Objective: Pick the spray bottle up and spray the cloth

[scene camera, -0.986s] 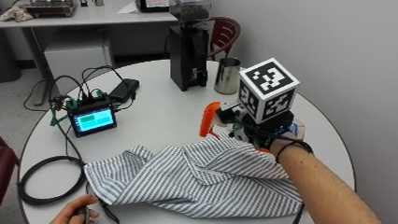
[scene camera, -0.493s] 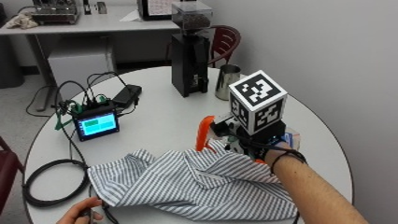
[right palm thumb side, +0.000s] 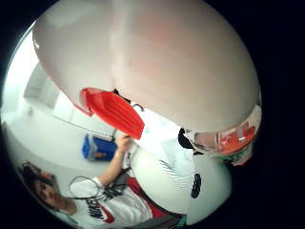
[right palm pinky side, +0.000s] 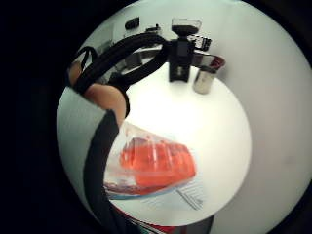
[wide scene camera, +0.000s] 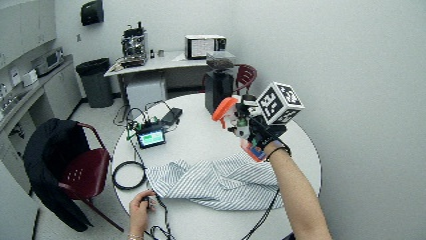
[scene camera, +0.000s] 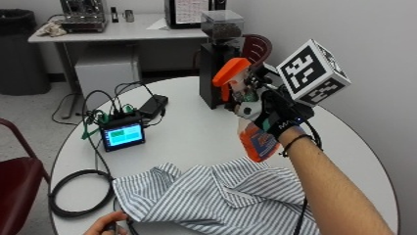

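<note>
right hand (scene camera: 277, 115) raised above striped cloth (scene camera: 221, 200), fingers wrapped round spray bottle (scene camera: 251, 132) | bottle tilted, orange-headed, orange liquid inside

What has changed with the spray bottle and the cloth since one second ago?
The gloved right hand has lifted the spray bottle off the table and holds it above the striped cloth. The cloth still lies on the table, as before.

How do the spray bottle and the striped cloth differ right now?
The spray bottle is lifted off the table in the gloved right hand; the striped cloth lies crumpled on the round table. The bottle is rigid, with an orange head; the cloth is soft, with grey and white stripes. The bottle is above the cloth's edge.
</note>
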Demonstrator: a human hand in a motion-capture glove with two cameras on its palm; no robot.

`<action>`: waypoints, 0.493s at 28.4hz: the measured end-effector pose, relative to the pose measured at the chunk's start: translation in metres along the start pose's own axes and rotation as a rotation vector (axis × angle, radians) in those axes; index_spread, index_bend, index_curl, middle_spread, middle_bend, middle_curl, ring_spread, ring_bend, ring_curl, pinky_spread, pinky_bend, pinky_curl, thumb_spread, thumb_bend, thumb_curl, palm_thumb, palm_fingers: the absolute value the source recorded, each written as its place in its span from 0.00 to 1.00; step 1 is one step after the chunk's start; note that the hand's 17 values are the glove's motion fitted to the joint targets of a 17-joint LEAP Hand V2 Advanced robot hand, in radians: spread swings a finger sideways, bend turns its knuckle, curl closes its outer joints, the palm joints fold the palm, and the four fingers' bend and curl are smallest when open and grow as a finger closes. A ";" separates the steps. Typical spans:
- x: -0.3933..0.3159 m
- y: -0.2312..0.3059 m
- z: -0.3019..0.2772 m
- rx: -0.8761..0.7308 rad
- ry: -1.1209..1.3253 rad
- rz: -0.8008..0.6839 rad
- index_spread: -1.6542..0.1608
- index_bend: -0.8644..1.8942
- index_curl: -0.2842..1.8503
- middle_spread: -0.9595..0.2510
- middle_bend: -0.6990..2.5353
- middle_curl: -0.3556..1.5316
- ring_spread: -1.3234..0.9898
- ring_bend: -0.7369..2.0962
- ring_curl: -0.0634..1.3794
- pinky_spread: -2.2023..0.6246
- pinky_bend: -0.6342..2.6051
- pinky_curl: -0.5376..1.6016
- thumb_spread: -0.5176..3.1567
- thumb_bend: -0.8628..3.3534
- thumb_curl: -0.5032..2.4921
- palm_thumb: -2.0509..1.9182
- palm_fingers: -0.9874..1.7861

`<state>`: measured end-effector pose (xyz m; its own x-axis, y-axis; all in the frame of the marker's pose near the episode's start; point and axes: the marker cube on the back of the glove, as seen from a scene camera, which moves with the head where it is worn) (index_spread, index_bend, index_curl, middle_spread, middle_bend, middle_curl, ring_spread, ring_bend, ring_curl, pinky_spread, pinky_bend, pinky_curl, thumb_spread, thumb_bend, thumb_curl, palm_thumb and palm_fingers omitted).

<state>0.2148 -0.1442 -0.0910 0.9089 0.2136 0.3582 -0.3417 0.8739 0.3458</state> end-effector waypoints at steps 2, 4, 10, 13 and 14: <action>-0.005 -0.004 0.008 0.028 -0.128 0.018 0.78 0.37 0.34 0.67 0.36 0.47 0.50 0.46 0.37 0.77 0.26 0.43 0.30 0.20 0.38 0.77 0.77; -0.010 -0.007 0.023 0.037 -0.226 0.028 0.78 0.37 0.35 0.67 0.36 0.47 0.50 0.46 0.37 0.77 0.26 0.43 0.30 0.20 0.38 0.77 0.77; -0.005 -0.002 0.077 0.019 -0.403 0.103 0.78 0.37 0.34 0.67 0.36 0.47 0.50 0.46 0.37 0.77 0.25 0.43 0.30 0.20 0.38 0.77 0.77; 0.011 0.004 0.096 0.032 -0.425 0.157 0.78 0.37 0.35 0.67 0.36 0.47 0.50 0.46 0.37 0.77 0.25 0.42 0.30 0.20 0.38 0.76 0.76; 0.016 0.005 0.101 0.042 -0.423 0.170 0.78 0.37 0.34 0.67 0.36 0.47 0.50 0.46 0.37 0.77 0.25 0.42 0.31 0.20 0.38 0.76 0.76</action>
<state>0.2034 -0.1803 0.0042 0.6643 0.1481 0.7326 -0.4951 0.8215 0.2828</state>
